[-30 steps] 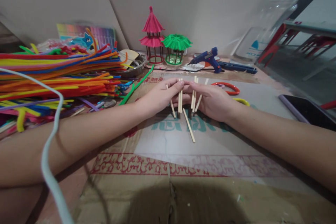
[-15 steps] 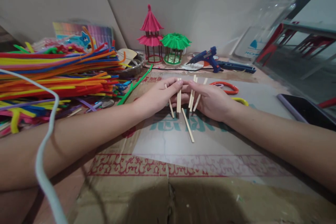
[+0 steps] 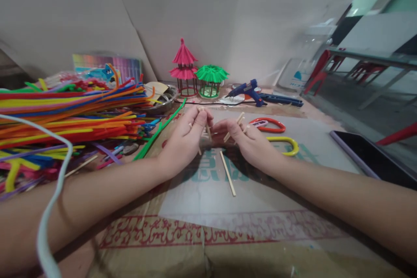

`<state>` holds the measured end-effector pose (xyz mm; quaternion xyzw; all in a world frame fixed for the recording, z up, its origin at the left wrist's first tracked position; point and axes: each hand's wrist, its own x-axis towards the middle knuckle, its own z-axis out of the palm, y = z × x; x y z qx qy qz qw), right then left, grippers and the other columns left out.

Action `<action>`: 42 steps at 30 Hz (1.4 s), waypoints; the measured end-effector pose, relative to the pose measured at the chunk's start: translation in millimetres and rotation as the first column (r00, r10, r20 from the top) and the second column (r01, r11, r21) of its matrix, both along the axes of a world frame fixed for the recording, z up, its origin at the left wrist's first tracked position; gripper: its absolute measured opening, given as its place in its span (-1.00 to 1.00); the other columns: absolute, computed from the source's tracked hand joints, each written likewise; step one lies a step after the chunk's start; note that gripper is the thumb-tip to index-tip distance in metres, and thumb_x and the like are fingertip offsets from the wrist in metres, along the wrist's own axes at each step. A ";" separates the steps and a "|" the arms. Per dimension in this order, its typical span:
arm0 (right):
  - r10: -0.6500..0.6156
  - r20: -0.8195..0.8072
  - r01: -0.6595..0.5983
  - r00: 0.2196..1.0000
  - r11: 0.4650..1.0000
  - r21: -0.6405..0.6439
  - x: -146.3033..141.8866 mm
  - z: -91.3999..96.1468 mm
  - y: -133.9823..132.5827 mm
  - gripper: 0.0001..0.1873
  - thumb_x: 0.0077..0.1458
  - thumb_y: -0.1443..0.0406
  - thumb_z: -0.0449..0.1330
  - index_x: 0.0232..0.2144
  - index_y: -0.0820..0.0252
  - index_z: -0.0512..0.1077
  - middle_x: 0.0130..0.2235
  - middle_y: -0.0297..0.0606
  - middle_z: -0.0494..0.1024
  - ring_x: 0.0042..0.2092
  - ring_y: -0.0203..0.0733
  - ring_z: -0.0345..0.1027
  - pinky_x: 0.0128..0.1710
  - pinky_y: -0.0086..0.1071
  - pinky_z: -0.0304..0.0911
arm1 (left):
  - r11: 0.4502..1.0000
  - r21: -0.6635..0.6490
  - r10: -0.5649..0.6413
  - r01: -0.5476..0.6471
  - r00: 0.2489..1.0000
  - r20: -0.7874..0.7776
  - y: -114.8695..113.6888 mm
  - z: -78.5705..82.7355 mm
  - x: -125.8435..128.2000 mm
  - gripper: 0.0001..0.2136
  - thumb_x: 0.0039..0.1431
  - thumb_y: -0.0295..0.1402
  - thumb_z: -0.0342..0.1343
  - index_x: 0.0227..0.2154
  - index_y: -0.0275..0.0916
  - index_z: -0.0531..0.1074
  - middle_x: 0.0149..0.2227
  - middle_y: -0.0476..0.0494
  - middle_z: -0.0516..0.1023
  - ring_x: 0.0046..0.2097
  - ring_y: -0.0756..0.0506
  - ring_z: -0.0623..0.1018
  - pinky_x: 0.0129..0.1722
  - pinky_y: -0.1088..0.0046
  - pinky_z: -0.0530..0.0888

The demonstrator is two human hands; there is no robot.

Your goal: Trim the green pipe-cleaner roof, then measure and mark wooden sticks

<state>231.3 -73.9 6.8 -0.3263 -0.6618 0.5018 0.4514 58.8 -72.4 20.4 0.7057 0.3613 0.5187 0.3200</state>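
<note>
Several thin wooden sticks (image 3: 208, 132) are in my left hand (image 3: 187, 141), its fingers closed round them and partly hiding them. My right hand (image 3: 252, 143) is closed on more pale wooden sticks (image 3: 233, 127), which lean up to the right between thumb and fingers. A small gap separates the two hands. One loose wooden stick (image 3: 227, 173) lies on the translucent sheet (image 3: 202, 204) below and between them. Scissors with an orange-red handle (image 3: 276, 126) and a yellow handle loop (image 3: 291, 147) lie just beyond my right hand.
Bundles of coloured pipe cleaners (image 3: 65, 108) fill the left side. A pink tiered pavilion (image 3: 184, 71) and a green-roofed one (image 3: 212, 73) stand at the back, near a blue glue gun (image 3: 247, 90). A phone (image 3: 374, 156) lies right; a white cable (image 3: 52, 208) hangs at left.
My hands have moved apart, each keeping its sticks. The sticks in my right hand have tilted from near upright to slanting. The whole view has shifted, so the background sits lower.
</note>
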 end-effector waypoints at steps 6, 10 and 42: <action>0.114 0.138 -0.118 0.984 0.993 0.022 1.9 0.5 -5.0 -0.47 0.23 -0.18 0.03 -0.38 0.14 0.35 -0.60 -0.51 0.15 -0.59 -0.36 -0.02 -0.60 -0.43 -0.06 | 0.985 -0.125 -0.124 0.117 0.991 -0.051 -4.1 4.0 1.0 -0.67 0.35 -0.08 0.01 -0.39 -0.22 0.38 -0.52 0.04 0.29 -0.46 0.00 0.29 -0.42 0.49 0.30; 0.248 -0.007 -0.247 0.969 0.963 -0.103 -0.8 -2.2 -4.7 -0.55 0.16 -0.12 0.18 -0.20 0.10 0.31 -0.57 -0.57 0.05 -0.59 -0.37 -0.13 -0.63 -0.45 -0.16 | 0.978 -0.130 -0.176 0.162 0.979 -0.104 -1.9 8.0 2.0 -0.75 0.23 -0.14 0.15 -0.37 -0.26 0.47 -0.39 -0.06 0.50 -0.33 -0.04 0.44 -0.30 0.48 0.38; -0.083 0.058 0.078 0.995 0.994 0.072 2.1 6.7 -5.9 -0.74 0.24 0.12 0.13 -0.34 0.19 0.42 -0.53 -0.41 0.38 -0.53 -0.34 0.13 -0.52 -0.41 0.03 | 0.989 -0.105 -0.114 0.100 0.984 -0.134 5.4 0.6 -2.9 -0.66 0.38 -0.30 -0.02 0.13 -0.32 0.37 -0.33 -0.09 0.51 -0.26 -0.06 0.48 -0.21 0.44 0.41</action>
